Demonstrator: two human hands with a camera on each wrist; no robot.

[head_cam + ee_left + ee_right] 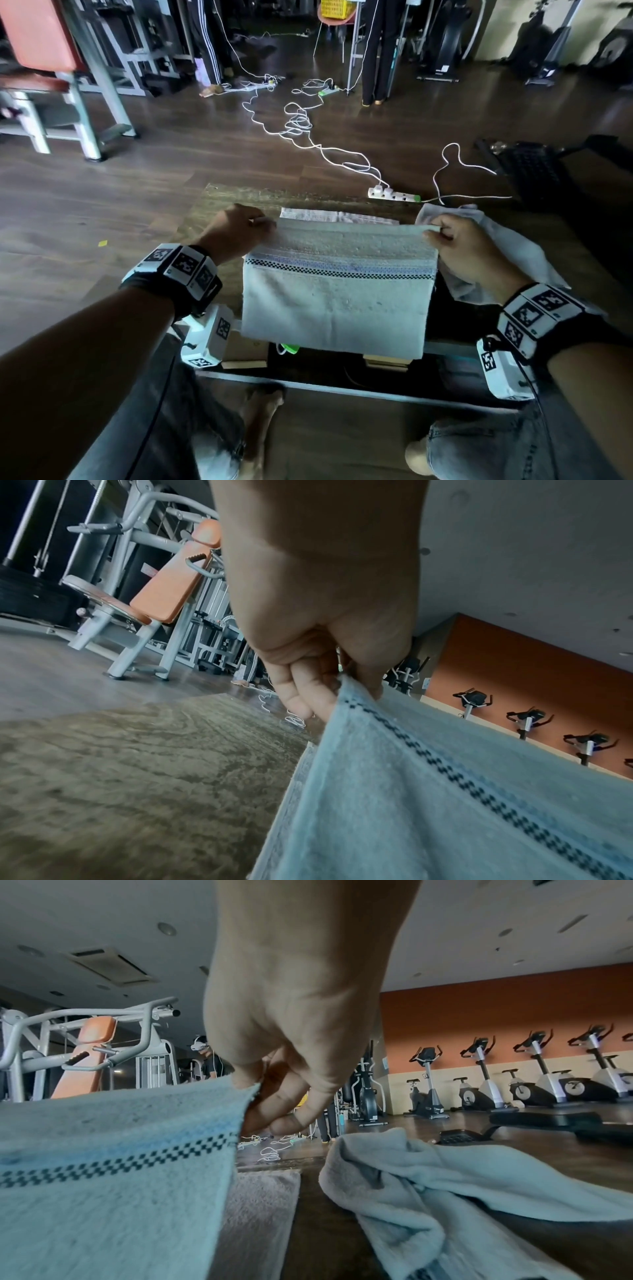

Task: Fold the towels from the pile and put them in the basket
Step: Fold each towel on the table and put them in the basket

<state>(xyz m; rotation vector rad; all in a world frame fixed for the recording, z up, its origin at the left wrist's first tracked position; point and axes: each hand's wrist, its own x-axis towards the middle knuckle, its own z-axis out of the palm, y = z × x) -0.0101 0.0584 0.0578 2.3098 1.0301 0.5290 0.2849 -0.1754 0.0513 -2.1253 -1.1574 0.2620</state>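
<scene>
A pale blue towel (337, 298) with a dark checkered stripe hangs over the near edge of a low dark table (219, 205). My left hand (239, 229) pinches its far left corner (346, 693). My right hand (455, 240) pinches the far right corner (250, 1093). Both corners are lifted a little above the table. A second, whitish towel (339, 216) lies flat beyond the held edge. A crumpled pale towel (507, 246) lies under and to the right of my right hand (291, 1069). No basket shows in any view.
A white power strip (394, 194) with white cables lies on the floor just past the table. A black step platform (534, 168) stands at the right. Gym machines (68, 85) and exercise bikes (548, 1080) stand farther off. My knees are below the table's near edge.
</scene>
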